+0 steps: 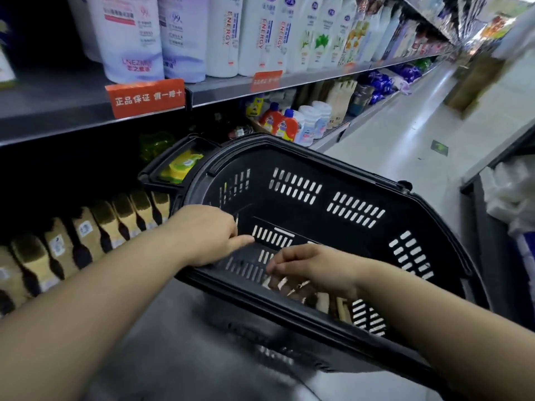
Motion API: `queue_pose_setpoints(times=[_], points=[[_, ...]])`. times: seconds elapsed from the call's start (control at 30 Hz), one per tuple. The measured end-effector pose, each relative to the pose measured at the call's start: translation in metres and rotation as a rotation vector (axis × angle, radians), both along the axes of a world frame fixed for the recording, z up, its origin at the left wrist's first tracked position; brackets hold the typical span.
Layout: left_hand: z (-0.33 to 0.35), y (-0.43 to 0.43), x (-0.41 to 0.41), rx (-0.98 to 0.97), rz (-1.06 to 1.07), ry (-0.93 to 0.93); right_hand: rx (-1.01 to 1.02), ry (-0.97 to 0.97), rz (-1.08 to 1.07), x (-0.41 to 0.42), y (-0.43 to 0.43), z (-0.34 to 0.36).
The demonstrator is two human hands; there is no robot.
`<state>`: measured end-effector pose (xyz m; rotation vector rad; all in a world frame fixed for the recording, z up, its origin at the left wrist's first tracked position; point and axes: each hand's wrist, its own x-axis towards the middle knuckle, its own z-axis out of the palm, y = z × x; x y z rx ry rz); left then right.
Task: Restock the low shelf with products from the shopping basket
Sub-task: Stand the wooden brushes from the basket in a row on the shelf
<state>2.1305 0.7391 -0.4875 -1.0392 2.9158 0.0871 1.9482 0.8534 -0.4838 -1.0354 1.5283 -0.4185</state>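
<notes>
While the left hand [208, 235] lies curled at the near rim of the tilted basket [318, 156], the right hand [314, 267] reaches inside, fingers bent over tan packs [322, 301]; neither grip is clear. Best to steady the basket, then lift one pack squarely towards the low shelf [34, 198]

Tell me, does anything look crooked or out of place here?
The black shopping basket is tipped rather than level, its opening tilted toward the camera. The brushes to its left stand in an even row. Nothing looks spilled or damaged.
</notes>
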Motion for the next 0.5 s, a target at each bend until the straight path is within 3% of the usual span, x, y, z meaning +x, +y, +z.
queue_pose_setpoints(times=[0.03, 0.13, 0.2, 0.3, 0.43, 0.5], points=[[0.0, -0.001, 0.002, 0.003, 0.006, -0.032, 0.019, 0.099, 0.034, -0.015, -0.005, -0.006], [-0.001, 0.002, -0.009, 0.074, 0.014, -0.152, 0.042, 0.641, 0.213, -0.066, -0.025, -0.039], [-0.004, 0.008, -0.031, 0.176, -0.022, -0.221, 0.111, 0.849, 0.333, -0.094, -0.034, -0.063], [-0.008, 0.012, -0.075, 0.337, -0.099, -0.203, 0.174, 1.001, 0.509, -0.123, -0.04, -0.099], [-0.015, 0.007, -0.115, 0.479, -0.136, -0.097, 0.099, 1.084, 0.729, -0.143, -0.04, -0.162], [-0.027, 0.004, -0.12, 0.574, -0.123, -0.051, 0.118, 1.102, 0.744, -0.146, -0.039, -0.189]])
